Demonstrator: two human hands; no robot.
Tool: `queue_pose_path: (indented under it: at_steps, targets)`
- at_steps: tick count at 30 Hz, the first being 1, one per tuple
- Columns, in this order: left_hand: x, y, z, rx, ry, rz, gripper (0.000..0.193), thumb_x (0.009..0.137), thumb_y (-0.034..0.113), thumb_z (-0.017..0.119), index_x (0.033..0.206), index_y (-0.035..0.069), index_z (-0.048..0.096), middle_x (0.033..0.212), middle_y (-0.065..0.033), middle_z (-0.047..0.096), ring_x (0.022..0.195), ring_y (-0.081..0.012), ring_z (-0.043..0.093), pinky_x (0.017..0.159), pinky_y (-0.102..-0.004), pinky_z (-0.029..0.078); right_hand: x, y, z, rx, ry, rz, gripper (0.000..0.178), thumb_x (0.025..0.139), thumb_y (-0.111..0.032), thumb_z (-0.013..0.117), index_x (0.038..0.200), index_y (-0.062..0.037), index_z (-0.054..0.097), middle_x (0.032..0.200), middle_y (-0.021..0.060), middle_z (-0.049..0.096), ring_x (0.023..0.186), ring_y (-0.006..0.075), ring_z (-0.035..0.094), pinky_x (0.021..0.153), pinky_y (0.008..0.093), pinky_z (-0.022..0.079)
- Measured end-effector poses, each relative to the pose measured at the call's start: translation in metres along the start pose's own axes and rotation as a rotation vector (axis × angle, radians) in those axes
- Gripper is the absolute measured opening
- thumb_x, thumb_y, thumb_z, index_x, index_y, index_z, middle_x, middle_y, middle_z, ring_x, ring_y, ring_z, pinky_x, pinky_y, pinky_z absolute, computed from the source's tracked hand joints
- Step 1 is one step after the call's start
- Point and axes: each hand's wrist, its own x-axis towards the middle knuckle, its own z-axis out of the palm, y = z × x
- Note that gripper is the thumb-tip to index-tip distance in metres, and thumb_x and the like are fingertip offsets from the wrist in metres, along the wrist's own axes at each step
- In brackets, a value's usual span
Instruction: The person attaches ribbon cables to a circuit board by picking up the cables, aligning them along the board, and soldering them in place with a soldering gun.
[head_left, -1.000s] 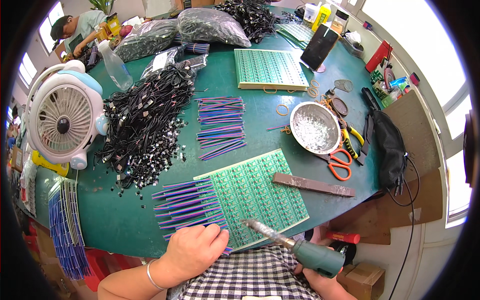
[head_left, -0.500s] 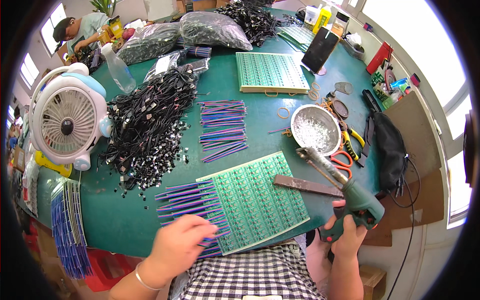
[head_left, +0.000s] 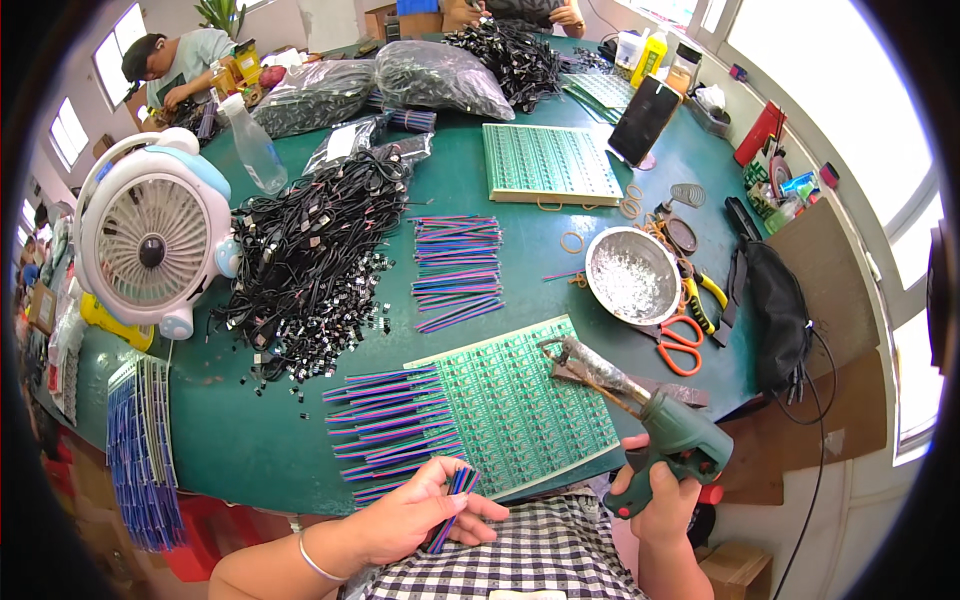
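My left hand is closed around a small bundle of thin blue, red and black wires, above the checked cloth on my lap. My right hand grips a dark green soldering gun, its metal tip over the upper right part of a green circuit board panel. Rows of similar coloured wires extend from the panel's left side. A brown bar lies across its right edge, partly behind the gun.
Beyond the panel lie loose wires, black cables and stacked boards. To the right are a metal bowl, orange scissors and pliers. A fan stands left. Two people work across the table.
My left hand has moved right and down from the wires on the panel, and a wire bundle now shows in it. The soldering gun has moved left over the panel.
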Motion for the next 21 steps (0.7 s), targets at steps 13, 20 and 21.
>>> queue_pose_path:
  at_steps: [13, 20, 21]
  targets:
    - [-0.004, -0.005, 0.0, 0.012, 0.16, 0.085, 0.015, 0.101, 0.007, 0.063, 0.111, 0.006, 0.052, 0.089, -0.0093, 0.065, 0.076, -0.0183, 0.069, 0.065, -0.0321, 0.058, -0.016, -0.002, 0.011, 0.027, -0.093, 0.08, 0.059, 0.093, -0.021, 0.069, 0.14, 0.0064, 0.044, 0.114, 0.0277, 0.066, 0.062, 0.0275, 0.068, 0.054, 0.0353, 0.059]
    - [-0.018, 0.02, 0.004, 1.063, 0.345, 0.675, 0.017, 0.091, 0.004, 0.072, 0.102, 0.005, 0.059, 0.092, -0.0089, 0.065, 0.071, -0.0164, 0.064, 0.063, -0.0319, 0.052, -0.041, -0.01, -0.021, -0.112, -0.161, 0.152, 0.049, 0.089, -0.009, 0.061, 0.135, 0.0072, 0.049, 0.114, 0.023, 0.068, 0.067, 0.0248, 0.069, 0.059, 0.035, 0.058]
    - [-0.017, 0.021, 0.003, 1.124, 0.361, 0.723, 0.017, 0.088, 0.004, 0.074, 0.1, 0.005, 0.061, 0.09, -0.0089, 0.065, 0.072, -0.0175, 0.064, 0.063, -0.0324, 0.052, -0.048, -0.013, -0.03, -0.179, -0.182, 0.164, 0.049, 0.09, -0.011, 0.06, 0.134, 0.0085, 0.049, 0.112, 0.0233, 0.068, 0.064, 0.0251, 0.068, 0.056, 0.0359, 0.057]
